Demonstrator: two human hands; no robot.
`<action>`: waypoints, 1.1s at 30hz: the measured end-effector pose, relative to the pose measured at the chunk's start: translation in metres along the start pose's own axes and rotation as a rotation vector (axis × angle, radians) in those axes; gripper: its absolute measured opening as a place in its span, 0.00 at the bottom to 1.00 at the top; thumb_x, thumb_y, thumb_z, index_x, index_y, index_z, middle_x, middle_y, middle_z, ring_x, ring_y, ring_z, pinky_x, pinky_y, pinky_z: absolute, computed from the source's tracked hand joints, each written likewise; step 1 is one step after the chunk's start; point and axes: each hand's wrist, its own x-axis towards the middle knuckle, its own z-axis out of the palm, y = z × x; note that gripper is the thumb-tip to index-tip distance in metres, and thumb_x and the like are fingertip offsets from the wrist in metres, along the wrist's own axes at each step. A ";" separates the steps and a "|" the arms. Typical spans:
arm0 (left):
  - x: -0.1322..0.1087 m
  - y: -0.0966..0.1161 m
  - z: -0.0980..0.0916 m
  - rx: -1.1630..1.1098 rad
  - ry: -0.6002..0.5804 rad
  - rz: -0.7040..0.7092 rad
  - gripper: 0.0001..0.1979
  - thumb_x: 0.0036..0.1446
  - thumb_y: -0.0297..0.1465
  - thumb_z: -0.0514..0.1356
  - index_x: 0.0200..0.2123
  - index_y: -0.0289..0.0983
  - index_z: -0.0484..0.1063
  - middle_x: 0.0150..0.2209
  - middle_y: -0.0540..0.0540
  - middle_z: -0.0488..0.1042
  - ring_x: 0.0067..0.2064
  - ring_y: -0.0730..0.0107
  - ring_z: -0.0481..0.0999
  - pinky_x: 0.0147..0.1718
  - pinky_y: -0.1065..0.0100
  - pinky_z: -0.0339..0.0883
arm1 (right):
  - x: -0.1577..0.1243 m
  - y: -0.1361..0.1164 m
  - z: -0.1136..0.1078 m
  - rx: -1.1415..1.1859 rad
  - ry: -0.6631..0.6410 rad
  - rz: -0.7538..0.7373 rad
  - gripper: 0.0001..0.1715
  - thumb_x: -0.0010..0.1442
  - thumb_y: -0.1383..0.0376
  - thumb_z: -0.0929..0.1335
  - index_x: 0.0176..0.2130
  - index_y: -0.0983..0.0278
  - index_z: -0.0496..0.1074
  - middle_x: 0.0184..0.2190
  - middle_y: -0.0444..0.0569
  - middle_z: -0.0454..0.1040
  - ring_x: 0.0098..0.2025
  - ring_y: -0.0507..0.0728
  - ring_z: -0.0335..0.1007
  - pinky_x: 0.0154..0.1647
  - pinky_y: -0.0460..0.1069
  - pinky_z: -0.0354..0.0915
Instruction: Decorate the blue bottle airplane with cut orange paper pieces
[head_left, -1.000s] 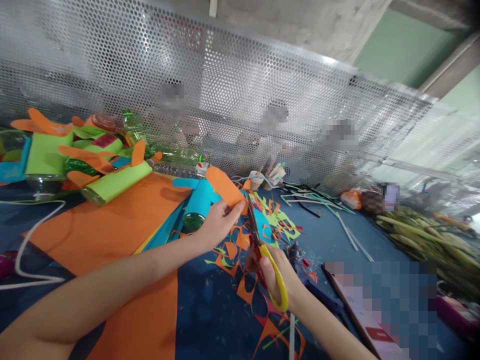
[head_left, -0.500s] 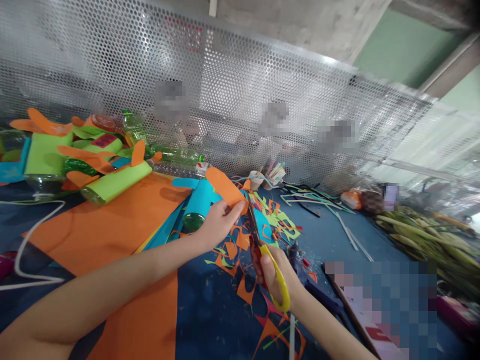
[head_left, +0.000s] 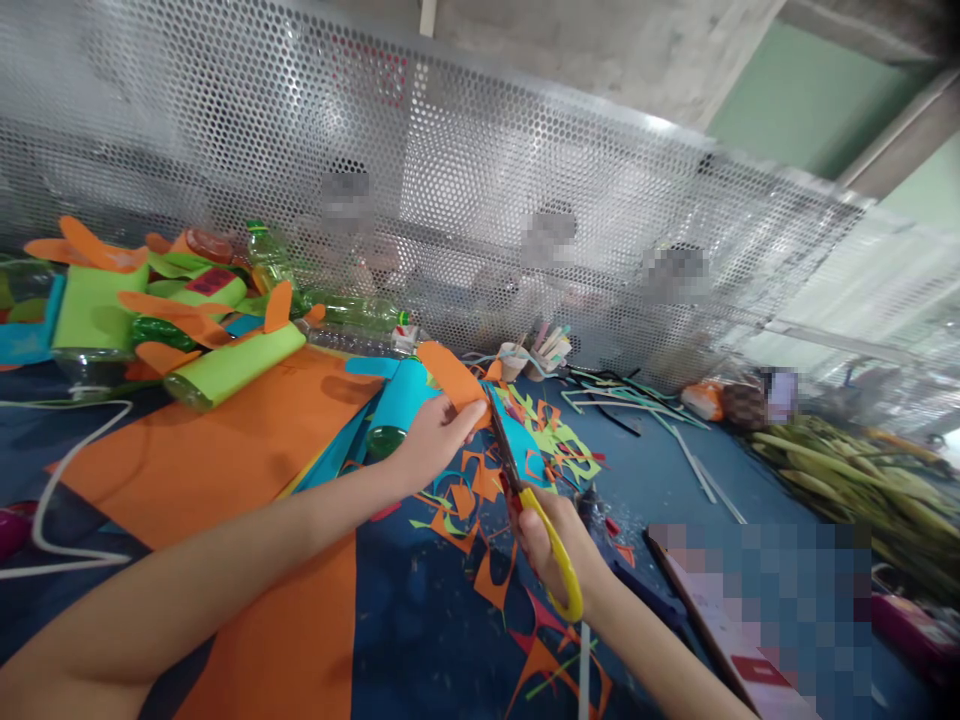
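Observation:
My left hand pinches a rounded orange paper piece above the blue table. My right hand grips yellow-handled scissors; the blades point up and away and meet the orange piece at its lower edge, beside my left fingertips. Just behind my left hand lies a bottle wrapped in blue paper. Orange, green and blue paper scraps litter the table under both hands.
Large orange paper sheets lie at left. Green-wrapped bottles with orange fins are piled at the far left, with a white cord in front. A perforated metal screen closes the back. Cups of sticks and green stalks sit to the right.
The orange piece and my left hand have shifted slightly up and left. The scissors have followed, their blades tilted a little more to the left along the paper's edge.

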 end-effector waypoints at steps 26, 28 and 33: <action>0.009 -0.010 -0.004 0.004 0.006 -0.010 0.13 0.55 0.39 0.55 0.28 0.34 0.65 0.22 0.53 0.60 0.23 0.78 0.59 0.22 0.73 0.55 | 0.003 0.002 0.002 -0.144 0.075 -0.006 0.26 0.61 0.46 0.53 0.22 0.61 0.54 0.15 0.40 0.58 0.17 0.49 0.52 0.18 0.46 0.50; 0.009 -0.010 -0.003 -0.005 0.005 -0.009 0.13 0.55 0.39 0.55 0.28 0.35 0.64 0.22 0.53 0.60 0.23 0.78 0.60 0.22 0.73 0.55 | 0.003 0.003 0.002 -0.142 0.076 -0.003 0.26 0.61 0.46 0.53 0.22 0.61 0.54 0.15 0.41 0.58 0.17 0.49 0.52 0.18 0.46 0.50; 0.009 -0.009 -0.004 -0.019 0.010 -0.006 0.13 0.55 0.39 0.56 0.27 0.35 0.62 0.21 0.54 0.60 0.22 0.78 0.60 0.22 0.73 0.55 | 0.004 0.005 0.002 -0.152 0.079 0.006 0.28 0.60 0.44 0.53 0.21 0.61 0.54 0.15 0.41 0.57 0.17 0.49 0.52 0.18 0.46 0.50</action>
